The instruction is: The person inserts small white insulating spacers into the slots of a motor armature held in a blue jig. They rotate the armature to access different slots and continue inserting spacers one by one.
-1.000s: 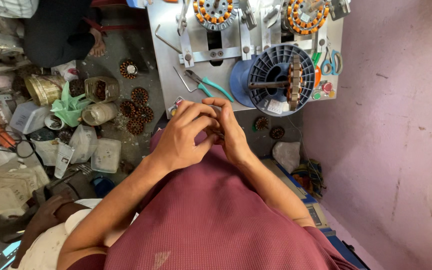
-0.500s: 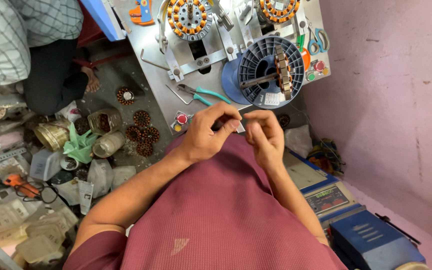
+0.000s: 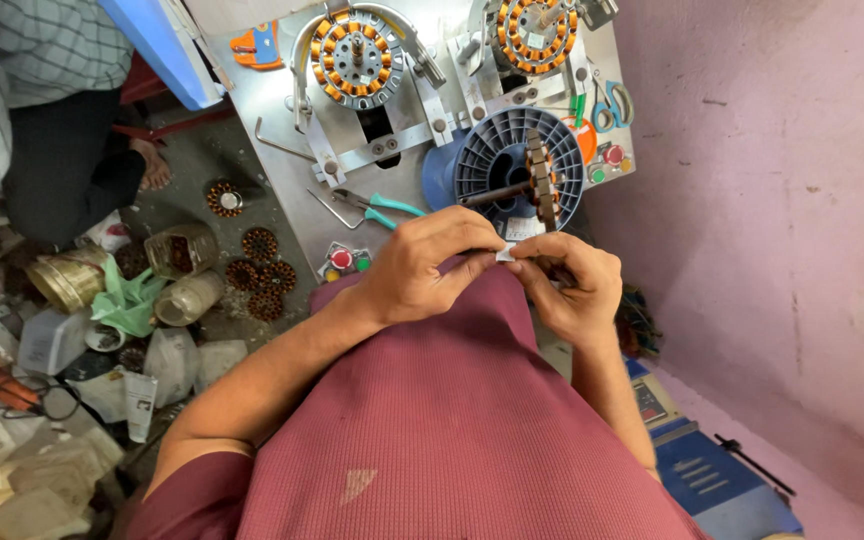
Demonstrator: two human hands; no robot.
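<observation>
Closest to me I see the maroon shirt (image 3: 452, 430), and above it the two hands meet. The left hand (image 3: 422, 265) has its fingers (image 3: 472, 262) pressed together on a small white piece (image 3: 505, 253), and the right hand (image 3: 572, 285) pinches the same piece from the other side. The piece is just above the chest, at the near edge of the metal worktop (image 3: 282, 130). What it is I cannot tell, because it is small and the fingertips cover most of it.

Just behind the hands lies a blue spool (image 3: 507, 165) with a dark stator (image 3: 542, 180) on a rod in front of it. Left of it are pliers with teal handles (image 3: 377, 207), and near the left wrist sits a red push button (image 3: 341, 259). Farther on the worktop stand two copper-wound stators (image 3: 357, 58) in metal clamps, and scissors (image 3: 612, 105) lie at the right edge.

On the floor to the left I see jars (image 3: 180, 250), some small wound stators (image 3: 260, 275) and plastic bags (image 3: 127, 305). At the far left another person's foot (image 3: 152, 165) rests beside these things. The pink wall (image 3: 782, 200) closes the right side.
</observation>
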